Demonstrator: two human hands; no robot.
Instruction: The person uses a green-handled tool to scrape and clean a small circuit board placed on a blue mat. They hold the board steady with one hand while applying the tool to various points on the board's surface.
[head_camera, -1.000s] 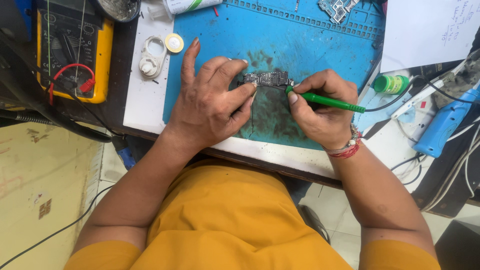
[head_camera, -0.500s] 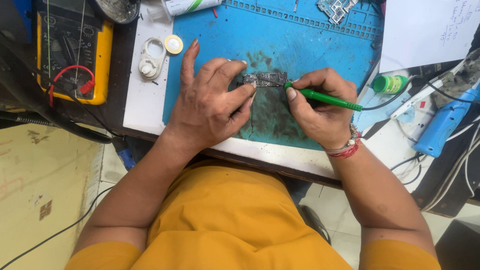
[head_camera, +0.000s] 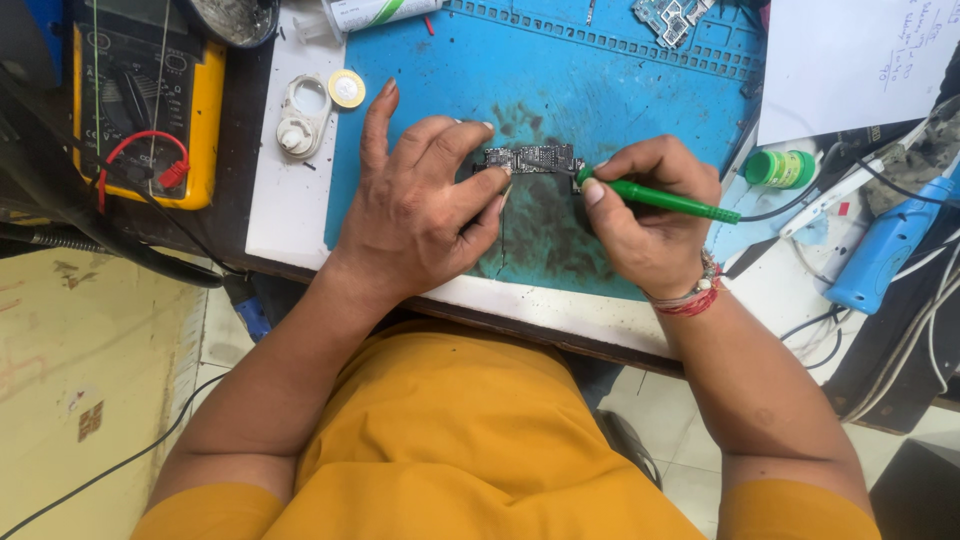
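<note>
A small dark circuit board lies on the stained blue work mat. My left hand rests flat on the mat, its fingertips and thumb pinning the board's left end. My right hand grips a green soldering iron like a pen, its tip touching the board's right end. A dark cable runs from the iron off to the right. A red thread band sits on my right wrist.
A yellow multimeter with red and black leads stands at the left. A white plastic part and a coin lie beside the mat. A green-capped jar, a blue tool, paper and another board are right and behind.
</note>
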